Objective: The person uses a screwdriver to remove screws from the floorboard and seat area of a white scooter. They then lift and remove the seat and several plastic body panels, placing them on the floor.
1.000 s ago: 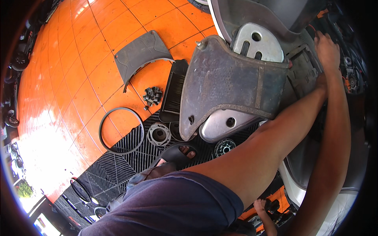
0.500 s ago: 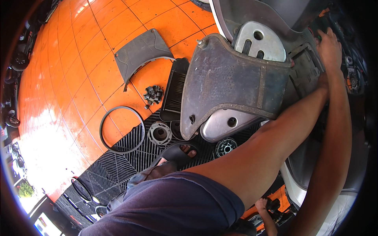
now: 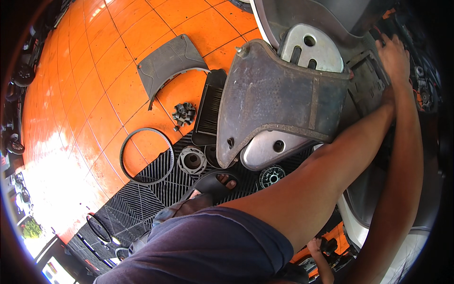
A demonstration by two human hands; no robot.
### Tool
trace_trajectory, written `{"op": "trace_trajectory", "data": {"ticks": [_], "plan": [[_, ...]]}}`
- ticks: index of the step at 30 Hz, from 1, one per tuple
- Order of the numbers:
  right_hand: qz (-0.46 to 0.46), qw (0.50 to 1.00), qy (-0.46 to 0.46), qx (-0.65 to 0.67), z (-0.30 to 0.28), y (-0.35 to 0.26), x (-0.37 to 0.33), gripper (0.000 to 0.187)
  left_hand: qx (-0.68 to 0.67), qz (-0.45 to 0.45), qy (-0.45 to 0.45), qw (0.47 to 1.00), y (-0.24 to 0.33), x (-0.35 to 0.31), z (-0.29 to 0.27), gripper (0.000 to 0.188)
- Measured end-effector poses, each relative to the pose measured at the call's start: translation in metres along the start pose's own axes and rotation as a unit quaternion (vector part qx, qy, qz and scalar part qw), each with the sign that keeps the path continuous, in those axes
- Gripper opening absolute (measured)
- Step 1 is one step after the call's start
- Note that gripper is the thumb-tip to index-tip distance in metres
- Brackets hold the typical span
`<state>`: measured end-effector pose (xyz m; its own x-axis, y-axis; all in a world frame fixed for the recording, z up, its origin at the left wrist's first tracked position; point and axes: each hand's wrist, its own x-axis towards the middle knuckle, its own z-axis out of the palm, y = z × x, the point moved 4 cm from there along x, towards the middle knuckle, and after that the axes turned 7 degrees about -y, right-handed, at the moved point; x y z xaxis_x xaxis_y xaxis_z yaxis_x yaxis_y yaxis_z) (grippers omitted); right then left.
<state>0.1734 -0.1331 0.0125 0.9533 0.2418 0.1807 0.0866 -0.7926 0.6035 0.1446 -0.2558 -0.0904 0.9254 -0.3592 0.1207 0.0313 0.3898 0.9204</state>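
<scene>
My right hand (image 3: 395,57) reaches over the far right edge of a scooter's grey floor area, back upward, with its fingers stretched and apart. Its fingertips lie among dark parts and thin orange wires, and I see nothing held. My left arm (image 3: 326,165) crosses from a dark blue sleeve toward the same spot. The left hand (image 3: 387,97) shows only near the wrist; its fingers are hidden behind my right wrist. Beside my hands is a recessed dark tray-like opening (image 3: 366,78) in the scooter body. A worn dark foot mat (image 3: 283,92) lies nearby over metal plates (image 3: 312,45).
On the orange tiled floor lie a curved grey panel (image 3: 172,64), a drive belt (image 3: 121,158) and small black pieces (image 3: 183,114). An air filter (image 3: 210,111), a round metal part (image 3: 192,161) and a toothed disc (image 3: 272,177) are near the black mat. Another hand (image 3: 314,245) appears below my arm.
My right hand's fingers have shifted slightly and look more spread; a green spot beside them no longer shows. My left arm and the floor parts stay in place.
</scene>
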Motion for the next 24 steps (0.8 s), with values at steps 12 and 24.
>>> {"op": "trace_trajectory", "data": {"ticks": [12, 24], "plan": [[-0.024, 0.997, 0.051, -0.057, -0.003, -0.001, -0.008, 0.037, -0.028, -0.022, -0.001, 0.999, 0.000, -0.002, 0.002, 0.039], [0.014, 0.998, -0.038, -0.041, 0.003, 0.002, -0.002, 0.035, 0.018, -0.021, -0.024, 0.999, -0.002, -0.002, 0.007, 0.039]]}}
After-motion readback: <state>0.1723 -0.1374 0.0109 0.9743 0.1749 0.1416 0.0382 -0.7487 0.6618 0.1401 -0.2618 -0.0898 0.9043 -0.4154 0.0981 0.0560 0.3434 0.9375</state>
